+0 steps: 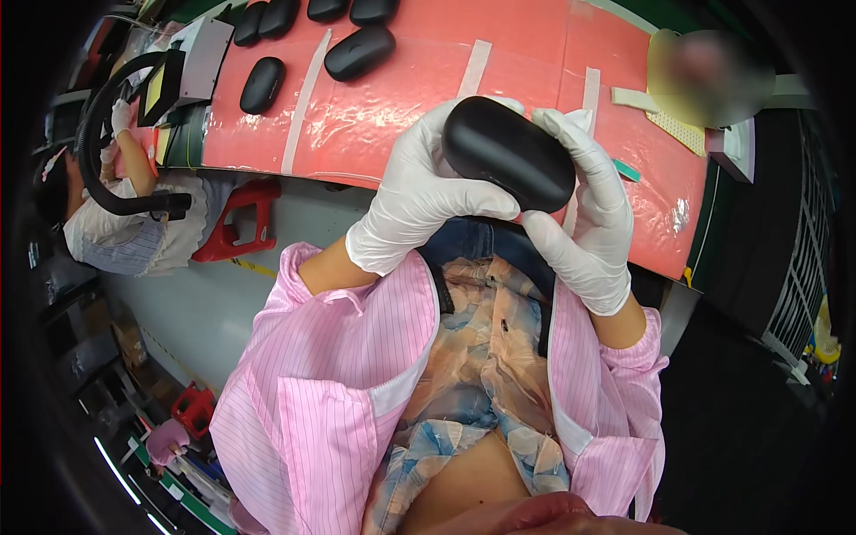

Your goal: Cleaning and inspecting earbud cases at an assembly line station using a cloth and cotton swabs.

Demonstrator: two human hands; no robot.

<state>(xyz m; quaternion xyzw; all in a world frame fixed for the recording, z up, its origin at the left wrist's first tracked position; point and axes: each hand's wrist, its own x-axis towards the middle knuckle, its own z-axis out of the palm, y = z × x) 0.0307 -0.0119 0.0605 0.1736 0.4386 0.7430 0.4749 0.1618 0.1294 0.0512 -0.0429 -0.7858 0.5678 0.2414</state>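
Observation:
A smooth black rounded case (508, 153) is held up in front of my chest, above the near edge of the table. My left hand (426, 183), in a white glove, grips its left end, with the thumb along the lower edge. On the other end, my right hand (590, 205), gloved the same way, has its fingers over the far side and its thumb below. The case looks closed. Similar black cases lie on the table at the far left, among them one standing apart (263, 86) and a larger-looking one (360, 53).
A pink table cover (374, 116) under clear film carries pale tape strips (307, 102). A black hose (89, 152) curves beside a white box (198, 58) at left. A small green item (627, 170) lies right. Another person (134, 223) sits at far left by a red stool (245, 223).

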